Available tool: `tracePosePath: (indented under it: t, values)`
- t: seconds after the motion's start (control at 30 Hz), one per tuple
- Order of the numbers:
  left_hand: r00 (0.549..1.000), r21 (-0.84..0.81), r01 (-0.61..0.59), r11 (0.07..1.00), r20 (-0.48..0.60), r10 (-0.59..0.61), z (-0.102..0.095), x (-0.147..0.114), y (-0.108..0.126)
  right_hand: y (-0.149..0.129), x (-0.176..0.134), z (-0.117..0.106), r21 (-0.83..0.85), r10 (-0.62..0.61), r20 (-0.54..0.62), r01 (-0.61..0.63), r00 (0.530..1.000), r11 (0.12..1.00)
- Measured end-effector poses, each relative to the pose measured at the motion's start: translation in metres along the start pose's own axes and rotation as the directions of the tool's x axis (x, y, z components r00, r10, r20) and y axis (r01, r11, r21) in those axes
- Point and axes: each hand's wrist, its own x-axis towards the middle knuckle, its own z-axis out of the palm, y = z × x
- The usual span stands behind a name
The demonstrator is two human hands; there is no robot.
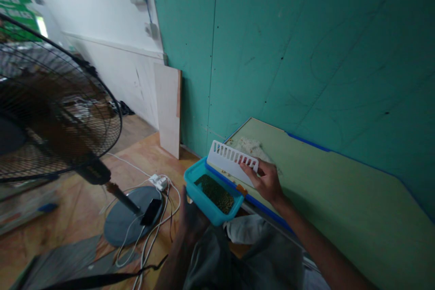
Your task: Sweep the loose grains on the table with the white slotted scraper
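The white slotted panel (231, 163) is gripped by the right hand (267, 181), its long axis along the table edge (265, 206); the blue tub (204, 199) of green grains (215, 192), just below-left, is held underneath by the left hand (190, 222).

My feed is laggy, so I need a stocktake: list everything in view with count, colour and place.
tub: one, blue, held off the table's near-left edge, dark green grains inside
slotted panel: one, white, on the table edge above the tub
table: one, pale green top, blue edging, against the wall
teal wall: one, behind the table
board: one, pale wood, leaning on the wall
fan: one, black, standing on the floor at left
power strip: one, white, on the floor with cables
left hand: under the tub
right hand: on the panel
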Motion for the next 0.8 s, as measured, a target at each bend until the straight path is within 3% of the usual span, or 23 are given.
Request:
tracePosePath:
  t: [0.2,0.47,0.6,0.7,0.8]
  values:
    - [1.000,0.002,-0.012,1.000,0.008,0.011,0.000,0.001,-0.001,-0.005,-0.002,0.002,0.015,-0.031,0.007,0.031,1.000,0.999]
    - [0.999,-0.017,-0.012,1.000,-0.041,0.011,0.018,0.004,-0.007,-0.013,-0.006,0.007,0.008,-0.110,0.050,0.110,0.993,0.994]
    - [0.986,-0.028,-0.042,0.999,-0.161,0.037,0.019,0.004,-0.014,-0.012,-0.007,0.008,0.012,-0.157,0.060,0.157,0.986,0.988]
    - [0.952,-0.051,-0.083,0.995,-0.301,0.064,0.017,0.003,-0.019,-0.010,-0.008,0.009,0.008,-0.158,0.073,0.158,0.985,0.987]
    - [0.917,-0.053,-0.098,0.994,-0.392,0.069,0.015,0.002,-0.021,-0.006,-0.007,0.008,-0.032,-0.121,-0.019,0.120,0.992,0.992]
